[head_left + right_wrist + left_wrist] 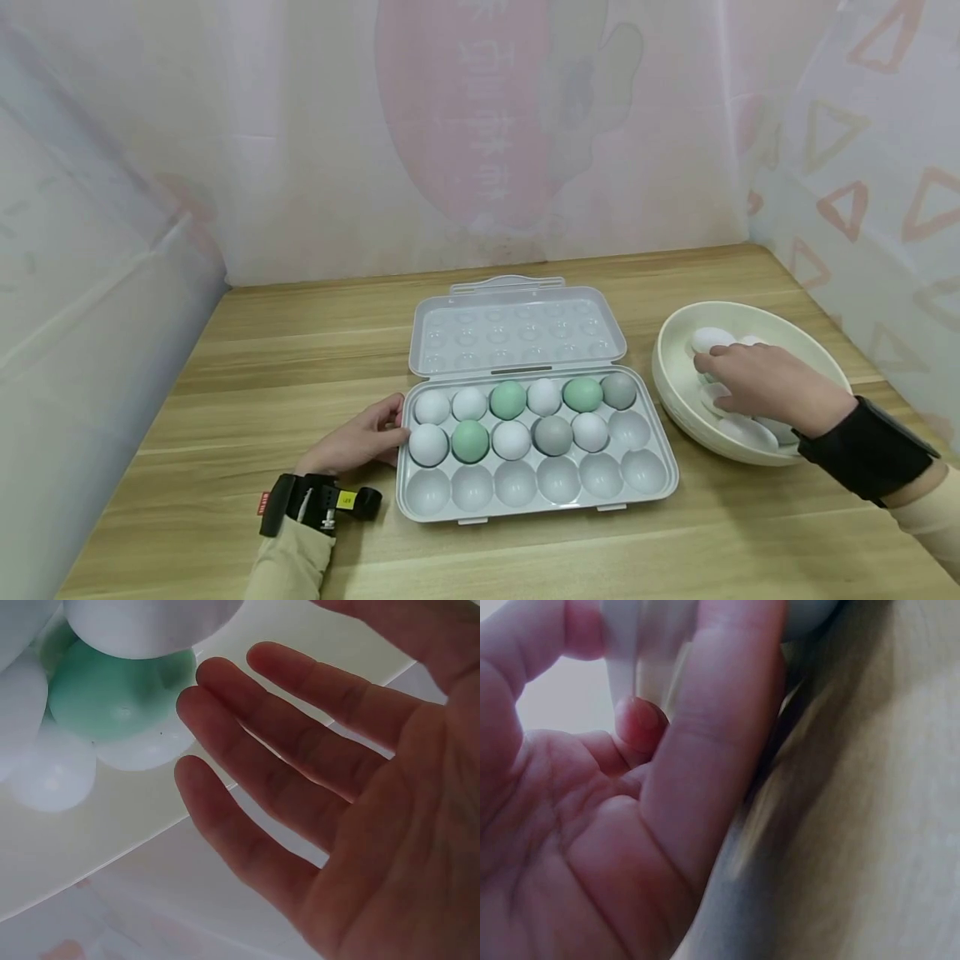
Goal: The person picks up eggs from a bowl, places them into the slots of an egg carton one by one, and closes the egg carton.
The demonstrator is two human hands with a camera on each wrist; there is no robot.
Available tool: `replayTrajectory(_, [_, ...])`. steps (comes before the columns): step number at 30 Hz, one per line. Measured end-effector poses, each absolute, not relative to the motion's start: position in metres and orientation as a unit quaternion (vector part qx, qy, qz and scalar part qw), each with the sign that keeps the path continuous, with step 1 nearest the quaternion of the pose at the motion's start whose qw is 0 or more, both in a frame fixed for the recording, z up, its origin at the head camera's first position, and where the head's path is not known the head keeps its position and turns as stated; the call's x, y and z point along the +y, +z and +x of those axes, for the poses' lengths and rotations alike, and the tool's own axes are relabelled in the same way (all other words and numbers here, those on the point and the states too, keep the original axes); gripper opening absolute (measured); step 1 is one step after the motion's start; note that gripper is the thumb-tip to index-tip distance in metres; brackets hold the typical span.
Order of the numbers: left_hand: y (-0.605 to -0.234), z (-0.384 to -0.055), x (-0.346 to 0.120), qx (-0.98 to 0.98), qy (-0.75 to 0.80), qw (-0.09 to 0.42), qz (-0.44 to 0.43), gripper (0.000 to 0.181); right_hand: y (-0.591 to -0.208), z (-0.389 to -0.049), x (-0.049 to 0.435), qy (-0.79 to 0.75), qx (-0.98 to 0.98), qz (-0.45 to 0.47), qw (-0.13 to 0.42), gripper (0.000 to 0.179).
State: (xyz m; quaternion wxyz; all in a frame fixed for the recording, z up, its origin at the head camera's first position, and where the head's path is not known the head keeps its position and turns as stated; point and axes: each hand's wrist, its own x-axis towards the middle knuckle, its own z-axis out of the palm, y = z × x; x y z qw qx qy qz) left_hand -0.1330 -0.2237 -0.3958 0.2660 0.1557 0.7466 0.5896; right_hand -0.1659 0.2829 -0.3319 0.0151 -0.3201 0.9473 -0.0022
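Observation:
An egg box [537, 450] lies with its lid folded back. White, green and grey eggs fill its back row; the middle row has eggs in all but the right-end cup, and the front row's cups hold none. My left hand [358, 437] grips the box's left edge, thumb at the rim; in the left wrist view its fingers [720, 712] curl about that side. Over the cream bowl [675, 408] at the right hangs my right hand [765, 385]. In the right wrist view its fingers [292, 787] are spread and hold nothing, near a green egg [112, 694].
The clear lid [517, 329] lies behind the egg box. More white eggs [711, 339] are piled in the bowl. Wooden tabletop [300, 358] stretches left and front, with printed cloth walls [300, 167] at the back and sides.

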Motion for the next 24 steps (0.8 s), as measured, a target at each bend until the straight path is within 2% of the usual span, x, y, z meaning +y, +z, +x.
replayTrajectory(14, [-0.396, -0.134, -0.224, 0.748, 0.588, 0.266, 0.153, 0.014, -0.339, -0.171, 0.283, -0.02, 0.948, -0.314, 0.053, 0.027])
replayTrajectory(24, [-0.396, -0.133, -0.224, 0.746, 0.59, 0.268, 0.152, 0.015, -0.343, -0.171, 0.281, 0.002, 0.947, -0.317, 0.053, 0.025])
